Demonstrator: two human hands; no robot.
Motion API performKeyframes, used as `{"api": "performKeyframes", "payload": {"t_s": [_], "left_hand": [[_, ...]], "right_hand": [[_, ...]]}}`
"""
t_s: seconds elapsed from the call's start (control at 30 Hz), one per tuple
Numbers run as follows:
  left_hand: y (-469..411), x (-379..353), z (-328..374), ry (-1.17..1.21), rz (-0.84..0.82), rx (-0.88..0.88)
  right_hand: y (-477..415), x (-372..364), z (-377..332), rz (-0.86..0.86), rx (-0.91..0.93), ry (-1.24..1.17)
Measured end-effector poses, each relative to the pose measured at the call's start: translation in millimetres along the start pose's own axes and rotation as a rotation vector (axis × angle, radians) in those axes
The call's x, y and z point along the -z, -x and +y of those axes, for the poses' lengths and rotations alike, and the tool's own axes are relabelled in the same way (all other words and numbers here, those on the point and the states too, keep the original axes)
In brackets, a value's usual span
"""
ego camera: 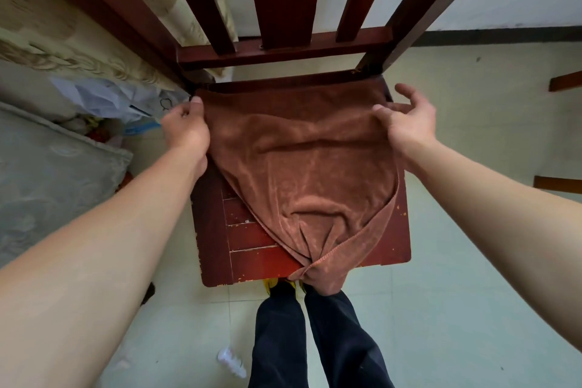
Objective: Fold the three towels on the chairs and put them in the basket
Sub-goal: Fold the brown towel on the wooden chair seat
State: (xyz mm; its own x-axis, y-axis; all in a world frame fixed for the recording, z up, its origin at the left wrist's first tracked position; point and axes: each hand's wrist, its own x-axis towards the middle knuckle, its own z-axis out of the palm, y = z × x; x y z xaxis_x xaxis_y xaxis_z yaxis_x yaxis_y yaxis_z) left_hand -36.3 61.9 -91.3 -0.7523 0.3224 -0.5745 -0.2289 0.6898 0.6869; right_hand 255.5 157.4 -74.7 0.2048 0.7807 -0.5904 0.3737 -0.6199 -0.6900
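A brown towel (302, 167) lies spread over the seat of a dark red wooden chair (252, 249). Its far edge runs along the back of the seat, and its near end is bunched and hangs over the front edge. My left hand (185, 126) pinches the towel's far left corner. My right hand (409, 120) holds the far right corner between thumb and fingers, the other fingers spread. No basket and no other towels are in view.
The chair's slatted back (277, 9) rises just beyond the towel. A bed with patterned covers (47, 151) and plastic bags (110, 98) sit to the left. My legs (315, 340) stand at the chair's front. A small plastic bottle (231, 361) lies on the tiled floor.
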Motion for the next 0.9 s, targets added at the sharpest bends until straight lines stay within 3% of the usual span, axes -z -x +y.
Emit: {"api": "performKeyframes", "payload": {"t_s": [0.07,0.17,0.37,0.53,0.8,0.9], "left_hand": [[-0.9,-1.3,-6.6,-0.04,0.014,0.07],[19.3,1.9,-21.1,-0.151,0.083,0.039],[26.9,6.1,-45.6,-0.125,0.005,0.193],[19.9,13.6,-45.0,-0.131,0.081,0.175],[130.2,8.3,-92.0,-0.324,-0.208,0.481],[146.5,-4.8,-103.0,-0.29,-0.193,0.497]], "right_hand": [[-0.8,3.2,8.8,0.044,0.001,0.072],[3.9,7.6,21.8,0.08,-0.002,0.175],[-9.3,-3.6,14.3,0.005,-0.074,0.276],[-6.8,6.6,6.0,0.135,-0.008,0.313],[84.2,37.1,100.7,0.123,-0.289,0.559],[100.7,42.6,118.8,0.088,-0.403,0.646]]}}
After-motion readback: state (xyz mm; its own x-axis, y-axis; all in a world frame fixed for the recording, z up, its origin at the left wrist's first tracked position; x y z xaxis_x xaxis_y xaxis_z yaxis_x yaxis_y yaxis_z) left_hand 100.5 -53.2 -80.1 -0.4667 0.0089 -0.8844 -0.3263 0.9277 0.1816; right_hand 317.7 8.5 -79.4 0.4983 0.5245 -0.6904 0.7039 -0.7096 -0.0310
